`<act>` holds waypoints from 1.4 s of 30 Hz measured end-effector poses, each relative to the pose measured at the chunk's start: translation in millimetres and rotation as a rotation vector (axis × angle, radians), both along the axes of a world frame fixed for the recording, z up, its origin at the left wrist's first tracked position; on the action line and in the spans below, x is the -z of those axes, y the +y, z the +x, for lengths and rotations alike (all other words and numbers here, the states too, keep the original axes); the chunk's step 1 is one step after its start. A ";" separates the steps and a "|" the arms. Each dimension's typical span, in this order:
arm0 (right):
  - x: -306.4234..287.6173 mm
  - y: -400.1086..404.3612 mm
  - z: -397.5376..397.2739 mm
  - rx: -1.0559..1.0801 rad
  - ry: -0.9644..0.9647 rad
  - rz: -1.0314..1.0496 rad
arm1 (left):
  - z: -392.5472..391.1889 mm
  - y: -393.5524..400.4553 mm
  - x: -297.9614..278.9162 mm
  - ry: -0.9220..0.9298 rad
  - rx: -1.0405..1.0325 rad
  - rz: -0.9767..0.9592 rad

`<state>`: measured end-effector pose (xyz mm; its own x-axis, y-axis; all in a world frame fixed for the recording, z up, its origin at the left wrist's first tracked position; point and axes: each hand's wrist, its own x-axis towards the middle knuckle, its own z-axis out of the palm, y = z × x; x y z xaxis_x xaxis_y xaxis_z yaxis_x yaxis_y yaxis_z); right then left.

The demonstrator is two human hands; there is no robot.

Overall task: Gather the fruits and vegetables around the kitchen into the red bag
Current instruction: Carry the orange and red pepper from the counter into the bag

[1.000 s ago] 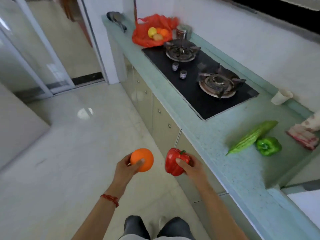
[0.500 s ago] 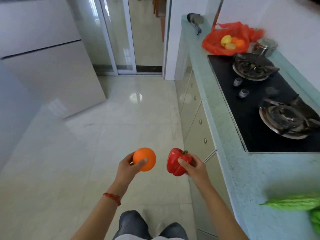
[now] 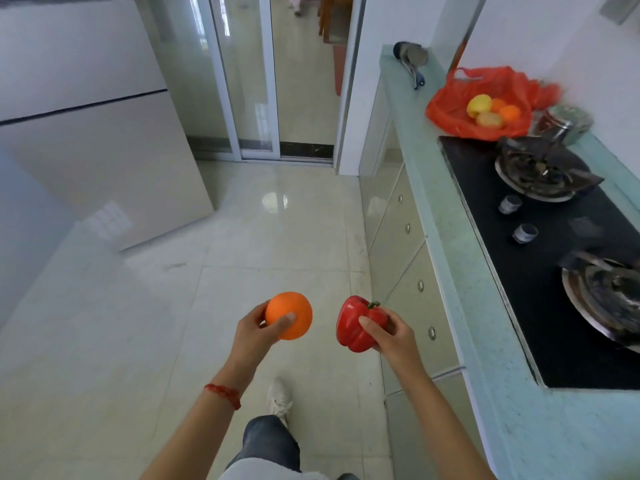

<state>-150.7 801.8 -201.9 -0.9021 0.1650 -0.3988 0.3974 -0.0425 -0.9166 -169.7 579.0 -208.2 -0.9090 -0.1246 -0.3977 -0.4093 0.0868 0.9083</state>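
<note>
My left hand grips an orange in front of me, above the floor. Beside it my right hand holds a red bell pepper by its side, stem up. The red bag lies open on the far end of the pale green counter, well ahead and to the right of both hands. Inside the bag lie a yellow fruit and several orange and pale fruits.
A black gas hob with two burners fills the counter on the right. A steel pot stands behind the bag, and a dark utensil lies at the counter's far end. Left is a fridge; ahead, a glass sliding door.
The view has swung left and moved along the counter towards the bag. The green vegetables have left the frame. Both hands hold their items as before.
</note>
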 end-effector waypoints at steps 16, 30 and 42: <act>-4.5 -37.2 -245.8 0.047 -0.013 0.016 | -255.4 -46.0 -12.6 -0.026 0.076 0.025; -8.9 6.2 -489.1 -0.035 0.032 0.026 | -483.1 5.2 -18.6 0.017 0.029 -0.013; -4.7 16.8 -647.0 0.007 0.006 -0.005 | -652.2 20.2 -16.0 -0.003 0.070 -0.015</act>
<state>-797.7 818.7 -197.2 -0.9036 0.1691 -0.3937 0.3912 -0.0495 -0.9190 -821.8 599.2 -192.2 -0.9146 -0.0665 -0.3989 -0.4043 0.1287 0.9055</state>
